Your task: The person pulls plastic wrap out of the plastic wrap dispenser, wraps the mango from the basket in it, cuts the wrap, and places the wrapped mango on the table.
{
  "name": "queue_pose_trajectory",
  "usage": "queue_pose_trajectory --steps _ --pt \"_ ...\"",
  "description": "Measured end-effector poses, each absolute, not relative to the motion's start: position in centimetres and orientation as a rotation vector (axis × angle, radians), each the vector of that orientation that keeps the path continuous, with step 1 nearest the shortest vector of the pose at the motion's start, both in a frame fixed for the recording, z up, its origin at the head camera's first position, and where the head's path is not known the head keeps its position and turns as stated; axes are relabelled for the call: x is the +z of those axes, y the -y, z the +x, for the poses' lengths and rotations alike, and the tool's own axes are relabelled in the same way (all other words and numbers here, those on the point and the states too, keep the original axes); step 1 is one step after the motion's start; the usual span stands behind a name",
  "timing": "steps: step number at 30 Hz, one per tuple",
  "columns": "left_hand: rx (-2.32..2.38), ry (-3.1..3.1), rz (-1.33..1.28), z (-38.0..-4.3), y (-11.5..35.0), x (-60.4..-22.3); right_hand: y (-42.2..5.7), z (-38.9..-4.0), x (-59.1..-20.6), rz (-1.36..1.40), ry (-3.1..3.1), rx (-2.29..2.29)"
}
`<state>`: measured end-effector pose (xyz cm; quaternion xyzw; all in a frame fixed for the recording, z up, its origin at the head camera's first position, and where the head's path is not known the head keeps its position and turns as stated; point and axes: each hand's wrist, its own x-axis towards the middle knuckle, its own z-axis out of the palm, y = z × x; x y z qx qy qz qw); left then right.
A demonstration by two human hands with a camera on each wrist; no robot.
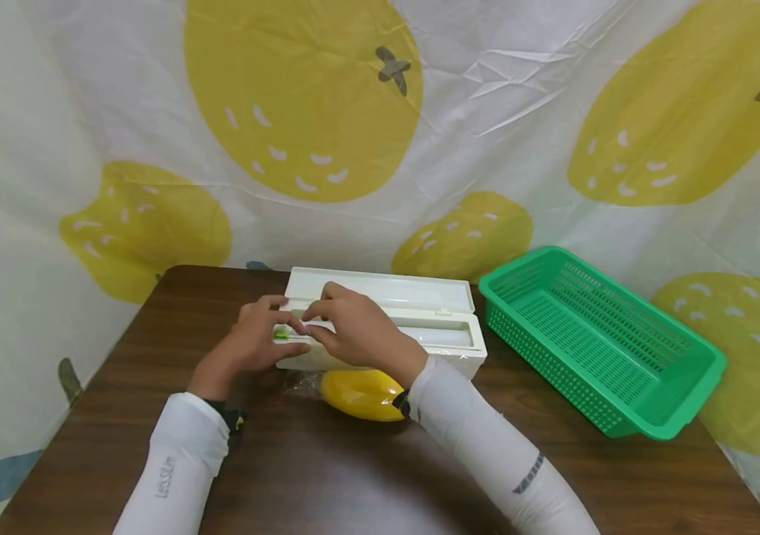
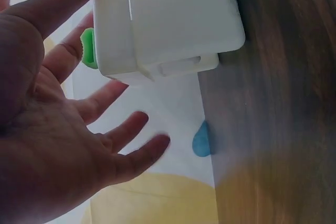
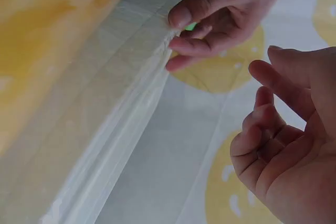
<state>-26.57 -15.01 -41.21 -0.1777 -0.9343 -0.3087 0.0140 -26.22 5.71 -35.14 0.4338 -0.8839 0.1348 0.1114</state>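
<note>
A white cling film dispenser box [image 1: 380,360] lies on the table with its lid [image 1: 380,290] raised and a pale roll [image 1: 436,336] inside. My left hand [image 1: 255,334] is at its left end, beside the green slide cutter [image 2: 89,48]. In the left wrist view, the thumb reaches along the box and the other fingers are spread. My right hand [image 3: 294,135] hovers over the box's left part, thumb and forefinger extended, other fingers curled; no film shows between them. In front of the box lies a yellow, fruit-like thing [image 1: 359,394] in clear film, partly behind the right wrist.
A green plastic basket [image 1: 707,371] stands right of the box. The brown wooden table [image 1: 299,475] meets a lemon-print cloth [image 1: 460,148] at the back.
</note>
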Motion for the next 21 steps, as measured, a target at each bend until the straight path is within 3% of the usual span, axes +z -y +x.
queue_pose_trajectory --steps 21 --pt "-1.121 2.810 -0.683 -27.9 16.1 -42.8 0.2 -28.1 -37.3 1.180 2.861 0.064"
